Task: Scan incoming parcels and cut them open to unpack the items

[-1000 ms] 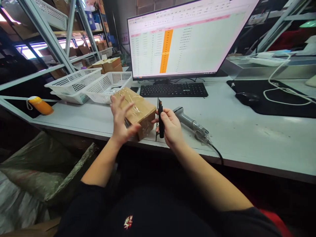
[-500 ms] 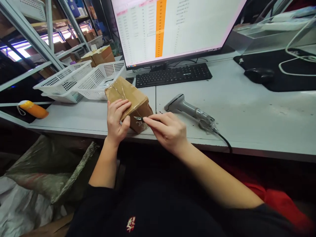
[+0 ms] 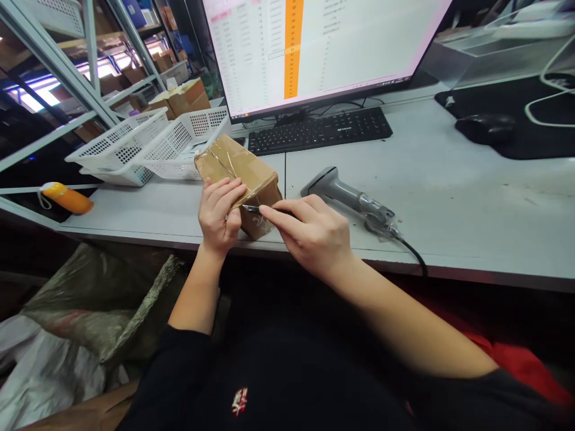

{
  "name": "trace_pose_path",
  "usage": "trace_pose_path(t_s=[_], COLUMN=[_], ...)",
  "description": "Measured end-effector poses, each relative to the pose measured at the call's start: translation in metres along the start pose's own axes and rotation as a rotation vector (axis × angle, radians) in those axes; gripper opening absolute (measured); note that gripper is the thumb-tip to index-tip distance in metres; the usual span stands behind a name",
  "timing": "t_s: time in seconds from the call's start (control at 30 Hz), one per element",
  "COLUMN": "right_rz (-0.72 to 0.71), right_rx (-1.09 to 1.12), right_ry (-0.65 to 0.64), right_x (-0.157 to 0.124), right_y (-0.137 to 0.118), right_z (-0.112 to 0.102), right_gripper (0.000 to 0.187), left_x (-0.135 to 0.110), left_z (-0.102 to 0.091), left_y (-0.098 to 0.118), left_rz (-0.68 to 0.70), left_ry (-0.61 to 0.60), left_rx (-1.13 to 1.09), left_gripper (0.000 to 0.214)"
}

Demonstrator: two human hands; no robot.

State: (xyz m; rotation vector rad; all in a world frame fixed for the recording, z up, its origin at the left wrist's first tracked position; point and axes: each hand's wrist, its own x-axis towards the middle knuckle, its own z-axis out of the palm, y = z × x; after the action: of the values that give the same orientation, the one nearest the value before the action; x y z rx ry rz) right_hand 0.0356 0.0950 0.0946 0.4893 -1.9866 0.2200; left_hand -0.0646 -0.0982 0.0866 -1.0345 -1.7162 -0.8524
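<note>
Head view, left hand: my left hand (image 3: 219,214) grips the near left side of the brown cardboard box (image 3: 247,167), fingers spread over its top and thumb lower down against the end.
Head view, right hand: my right hand (image 3: 317,230) is closed around a slim black cutting knife (image 3: 253,209), its blade pointing left.
Blade: it is at the end of the box that faces me, just below the top edge; I cannot tell whether it has gone in.
Box: it is at the front edge of the white table (image 3: 449,209), turned at an angle, with shiny clear tape across its top.
Scanner: a grey handheld barcode scanner (image 3: 336,187), its handle wrapped in clear plastic, lies just right of the box.
Behind: a black keyboard (image 3: 318,131) lies below a large monitor (image 3: 350,54) showing a spreadsheet.
Left side: white perforated plastic baskets (image 3: 123,149) sit near an orange bottle (image 3: 72,200).
</note>
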Motion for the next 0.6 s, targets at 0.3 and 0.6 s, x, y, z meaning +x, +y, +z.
trace_pose_path(t_s=[0.3, 0.6], right_rz=[0.141, 0.14], right_rx=[-0.069, -0.077], right_ry=[-0.09, -0.154], right_x=[0.007, 0.002], right_y=[0.025, 0.026], right_z=[-0.015, -0.035], right_gripper=[0.03, 0.028], left_x=[-0.003, -0.008], left_z=[0.006, 0.003], left_y=[-0.001, -0.004], left_rz=[0.001, -0.056], left_ry=[0.004, 0.029], left_rx=[0.017, -0.066], left_gripper=[0.037, 0.025])
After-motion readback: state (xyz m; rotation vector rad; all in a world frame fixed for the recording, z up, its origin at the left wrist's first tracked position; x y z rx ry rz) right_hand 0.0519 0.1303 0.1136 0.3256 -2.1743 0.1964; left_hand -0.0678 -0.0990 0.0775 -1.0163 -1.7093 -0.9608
